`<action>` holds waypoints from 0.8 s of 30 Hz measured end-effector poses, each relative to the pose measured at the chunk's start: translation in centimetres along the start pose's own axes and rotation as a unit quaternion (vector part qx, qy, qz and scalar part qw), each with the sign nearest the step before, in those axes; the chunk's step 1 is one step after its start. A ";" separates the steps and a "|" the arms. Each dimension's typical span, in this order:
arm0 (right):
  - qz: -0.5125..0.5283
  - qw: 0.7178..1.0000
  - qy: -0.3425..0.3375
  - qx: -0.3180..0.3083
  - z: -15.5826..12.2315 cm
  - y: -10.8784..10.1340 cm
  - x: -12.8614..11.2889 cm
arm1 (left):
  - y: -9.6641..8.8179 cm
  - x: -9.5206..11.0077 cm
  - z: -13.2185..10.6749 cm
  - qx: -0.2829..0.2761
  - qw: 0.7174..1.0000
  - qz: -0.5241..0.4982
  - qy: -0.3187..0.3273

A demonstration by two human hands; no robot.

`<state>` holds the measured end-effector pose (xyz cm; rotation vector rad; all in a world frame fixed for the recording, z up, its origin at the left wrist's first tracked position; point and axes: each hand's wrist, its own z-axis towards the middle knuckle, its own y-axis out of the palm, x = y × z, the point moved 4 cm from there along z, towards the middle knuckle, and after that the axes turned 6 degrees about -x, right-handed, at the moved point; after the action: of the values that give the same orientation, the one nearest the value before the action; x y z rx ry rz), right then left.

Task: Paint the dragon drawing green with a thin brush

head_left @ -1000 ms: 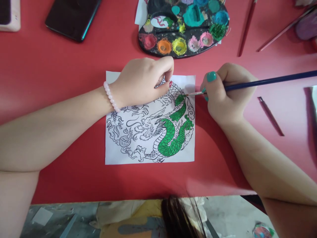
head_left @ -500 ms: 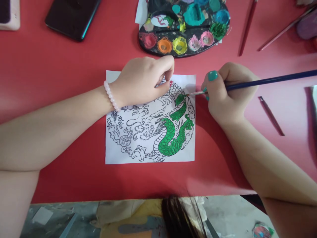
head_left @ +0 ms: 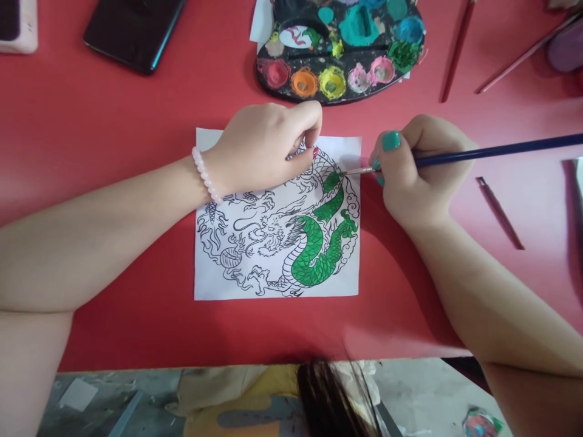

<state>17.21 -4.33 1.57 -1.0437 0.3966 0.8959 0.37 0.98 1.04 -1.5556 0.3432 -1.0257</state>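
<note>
A white sheet [head_left: 237, 282] printed with a black-line dragon lies on the table, part of the dragon's body painted green [head_left: 314, 255]. My left hand [head_left: 268, 142], a pink bead bracelet at its wrist, rests across the sheet's upper part. Its fingers are curled in toward the thumb, with nothing visible in them. In my right hand [head_left: 419, 170] is a paintbrush [head_left: 501, 149] with a dark blue handle, pinched close to its metal ferrule. The bristle tip meets the dragon at the upper edge of the green, near the sheet's right side.
Beyond the sheet stands a black paint palette [head_left: 285, 97] with several colours in its wells. A dark phone [head_left: 132, 33] lies at upper left on the red table [head_left: 136, 340]. Red brushes [head_left: 458, 51] and a short dark red stick [head_left: 501, 212] lie to the right.
The whole view has shifted very slightly. Both hands, the brush and the sheet keep nearly the same places relative to each other.
</note>
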 end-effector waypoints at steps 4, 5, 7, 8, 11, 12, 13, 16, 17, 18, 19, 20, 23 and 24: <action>-0.011 1.000 0.004 -0.008 0.0 0.1 0.1 | 0.0 0.0 0.0 -0.002 1.000 0.002 -0.002; -0.004 1.000 0.008 -0.007 0.0 0.1 0.2 | 0.0 0.0 0.0 -0.003 1.000 0.002 -0.002; 0.012 1.000 0.006 -0.002 0.0 0.0 0.2 | 0.0 0.0 0.0 -0.003 1.000 0.001 -0.002; 0.016 1.000 0.003 -0.004 0.0 0.0 0.1 | 0.0 0.0 0.0 -0.002 1.000 -0.001 -0.001; -0.003 1.000 0.000 -0.021 0.0 0.0 -0.2 | 0.0 0.0 0.0 0.007 1.000 -0.002 0.002; -0.013 1.000 0.004 -0.024 0.0 0.0 -0.2 | 0.0 0.0 0.0 0.010 1.000 -0.003 0.002; -0.020 0.999 0.009 -0.024 0.0 0.0 -0.3 | 0.1 -0.1 0.0 0.013 1.000 -0.004 0.002; -0.019 1.000 0.020 -0.012 0.0 -0.1 -0.2 | 0.1 -0.1 0.0 0.019 1.000 -0.009 0.004; -0.010 1.000 0.023 -0.009 0.0 -0.1 -0.1 | 0.1 -0.1 0.0 0.019 1.000 -0.010 0.006; 0.001 1.000 0.026 -0.007 0.0 -0.1 0.0 | 0.1 0.0 0.0 0.019 1.000 -0.012 0.007; 0.013 0.999 0.029 -0.005 -0.1 -0.1 0.1 | 0.1 0.0 0.0 0.018 1.000 -0.013 0.007; 0.022 0.999 0.030 -0.006 -0.1 -0.1 0.1 | 0.1 0.0 0.0 0.015 1.000 -0.014 0.007; 0.012 0.999 0.031 -0.015 0.0 -0.1 0.1 | 0.0 0.0 0.0 0.006 1.000 -0.015 0.003; 0.001 0.999 0.033 -0.018 0.0 -0.1 0.0 | 0.0 0.0 0.0 0.006 1.000 -0.016 0.002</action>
<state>17.29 -4.35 1.61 -1.1076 0.4389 0.8742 0.36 1.00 1.04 -1.5529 0.3164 -1.0541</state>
